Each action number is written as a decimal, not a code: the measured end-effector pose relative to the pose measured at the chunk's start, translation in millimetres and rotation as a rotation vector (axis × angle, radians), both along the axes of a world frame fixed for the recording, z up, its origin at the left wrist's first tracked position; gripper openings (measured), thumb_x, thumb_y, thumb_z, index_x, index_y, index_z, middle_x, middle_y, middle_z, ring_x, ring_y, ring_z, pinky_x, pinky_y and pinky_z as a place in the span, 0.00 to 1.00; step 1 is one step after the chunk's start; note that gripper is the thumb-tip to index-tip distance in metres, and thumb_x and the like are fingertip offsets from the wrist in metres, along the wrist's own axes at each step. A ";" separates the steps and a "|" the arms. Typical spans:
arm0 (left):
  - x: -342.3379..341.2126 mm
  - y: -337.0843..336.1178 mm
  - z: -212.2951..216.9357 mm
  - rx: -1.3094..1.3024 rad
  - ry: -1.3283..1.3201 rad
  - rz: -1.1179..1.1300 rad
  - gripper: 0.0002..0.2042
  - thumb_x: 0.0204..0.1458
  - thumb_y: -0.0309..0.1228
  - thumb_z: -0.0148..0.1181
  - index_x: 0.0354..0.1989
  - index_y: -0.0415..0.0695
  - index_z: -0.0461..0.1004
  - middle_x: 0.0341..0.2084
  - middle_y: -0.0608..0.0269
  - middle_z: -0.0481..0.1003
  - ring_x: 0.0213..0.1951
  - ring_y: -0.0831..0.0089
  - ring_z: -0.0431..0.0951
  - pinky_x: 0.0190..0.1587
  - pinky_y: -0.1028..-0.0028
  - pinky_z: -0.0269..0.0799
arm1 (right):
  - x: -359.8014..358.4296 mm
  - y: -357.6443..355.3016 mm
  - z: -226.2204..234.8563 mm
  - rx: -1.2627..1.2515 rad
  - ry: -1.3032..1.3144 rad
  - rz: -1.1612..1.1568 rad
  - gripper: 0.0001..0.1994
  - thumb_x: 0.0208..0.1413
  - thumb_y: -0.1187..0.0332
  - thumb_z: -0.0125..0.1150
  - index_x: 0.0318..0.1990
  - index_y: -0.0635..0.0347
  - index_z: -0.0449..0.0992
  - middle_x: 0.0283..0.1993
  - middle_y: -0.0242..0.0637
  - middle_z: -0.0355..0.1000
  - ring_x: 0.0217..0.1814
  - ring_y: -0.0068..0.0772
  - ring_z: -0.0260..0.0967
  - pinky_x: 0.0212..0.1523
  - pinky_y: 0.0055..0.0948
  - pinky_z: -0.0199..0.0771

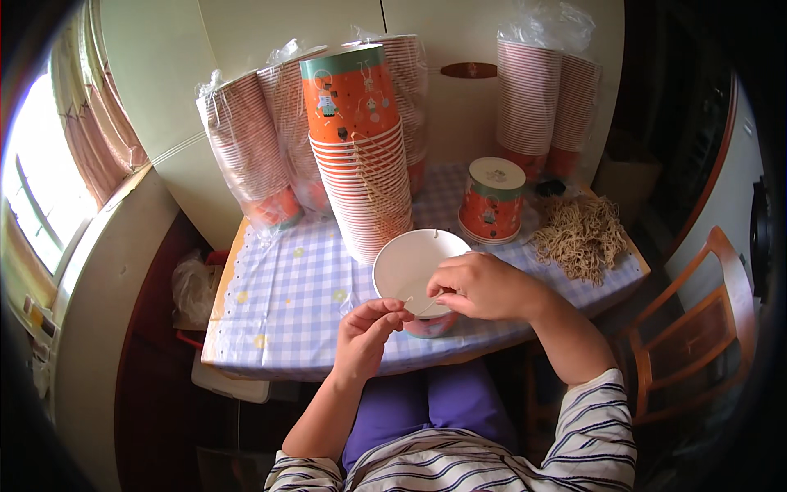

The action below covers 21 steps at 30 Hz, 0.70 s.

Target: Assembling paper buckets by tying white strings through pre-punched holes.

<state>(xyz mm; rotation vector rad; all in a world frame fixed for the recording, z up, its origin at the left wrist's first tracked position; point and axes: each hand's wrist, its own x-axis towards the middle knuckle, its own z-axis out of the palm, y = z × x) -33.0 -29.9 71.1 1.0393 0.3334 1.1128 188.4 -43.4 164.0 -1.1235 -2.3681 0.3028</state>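
At the lower centre, the near rim of the desk (287,336) runs just beyond the lap, leaving a narrow strip of checked cloth in front of the open paper bucket (402,258). Above that bucket's near rim, the left hand (366,332) closes thumb and fingertips in a small pinch, and the right hand (484,287) pinches likewise; a thin pale cord (426,307) spans the short gap between them. The cord looks light, limp and easily tangled, so its ends are best taken between fingertips. The bucket, mouth upward in the middle of the frame, should be light and springy; its rolled rim is probably the firmest hold, while hard squeezing could dent the wall. A bit of cord also shows at its far rim. Left of centre, the cloth offers open room for sliding things sideways. Just beyond the bucket, a tall stack of nested buckets (361,193) with cords draped over it limits forward movement and might tip if bumped. Right of centre stands an upturned bucket (490,205), near a loose cord heap (580,238) by the desk's right edge. Plastic-wrapped stacks (529,98) close off the upper right, with others at upper left.
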 end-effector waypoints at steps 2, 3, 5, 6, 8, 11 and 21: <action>2.0 0.2 2.0 -0.016 0.089 0.055 0.08 0.53 0.21 0.56 0.41 0.35 0.73 0.33 0.56 0.77 0.35 0.72 0.77 0.39 0.76 0.72 | -5.5 -0.4 8.3 -0.183 0.167 0.092 0.06 0.48 0.74 0.57 0.34 0.63 0.76 0.32 0.40 0.74 0.33 0.36 0.73 0.37 0.30 0.72; 3.2 -0.4 4.5 -0.017 0.090 0.055 0.08 0.53 0.21 0.56 0.41 0.35 0.73 0.33 0.56 0.77 0.35 0.72 0.77 0.39 0.76 0.72 | -7.1 0.0 12.6 -0.184 0.168 0.091 0.06 0.48 0.74 0.57 0.34 0.63 0.76 0.32 0.40 0.74 0.33 0.36 0.73 0.37 0.30 0.72; 4.8 -1.9 8.8 0.020 0.132 0.056 0.10 0.51 0.21 0.59 0.42 0.34 0.73 0.34 0.60 0.77 0.36 0.76 0.76 0.39 0.79 0.71 | -10.9 2.7 19.1 -0.267 0.260 0.183 0.08 0.47 0.75 0.58 0.36 0.64 0.77 0.31 0.39 0.75 0.32 0.29 0.73 0.36 0.27 0.72; 5.6 -1.6 8.6 0.021 0.134 0.052 0.10 0.51 0.21 0.59 0.42 0.34 0.73 0.34 0.60 0.77 0.36 0.76 0.76 0.39 0.79 0.71 | -13.4 4.3 19.6 -0.266 0.262 0.179 0.08 0.47 0.75 0.58 0.36 0.64 0.77 0.31 0.39 0.75 0.32 0.29 0.73 0.36 0.27 0.72; 6.6 -1.2 6.9 0.109 0.223 0.089 0.10 0.50 0.22 0.60 0.41 0.34 0.73 0.32 0.59 0.77 0.34 0.77 0.76 0.38 0.78 0.72 | -19.7 9.0 18.4 -0.332 0.293 0.255 0.07 0.47 0.74 0.57 0.35 0.66 0.76 0.30 0.39 0.75 0.31 0.28 0.73 0.35 0.26 0.71; 5.7 -2.0 6.8 0.192 0.323 0.087 0.09 0.50 0.22 0.61 0.40 0.34 0.74 0.30 0.61 0.77 0.33 0.78 0.76 0.38 0.79 0.73 | -29.7 16.1 12.0 -0.295 0.328 0.251 0.07 0.46 0.75 0.56 0.34 0.67 0.76 0.28 0.40 0.75 0.30 0.30 0.73 0.33 0.27 0.72; -3.6 1.9 -8.4 0.042 0.179 0.042 0.04 0.52 0.23 0.58 0.34 0.35 0.73 0.29 0.60 0.76 0.29 0.76 0.75 0.36 0.77 0.73 | -21.8 2.0 -32.6 0.371 0.252 -0.054 0.08 0.39 0.72 0.67 0.29 0.55 0.75 0.35 0.31 0.72 0.38 0.34 0.69 0.44 0.32 0.65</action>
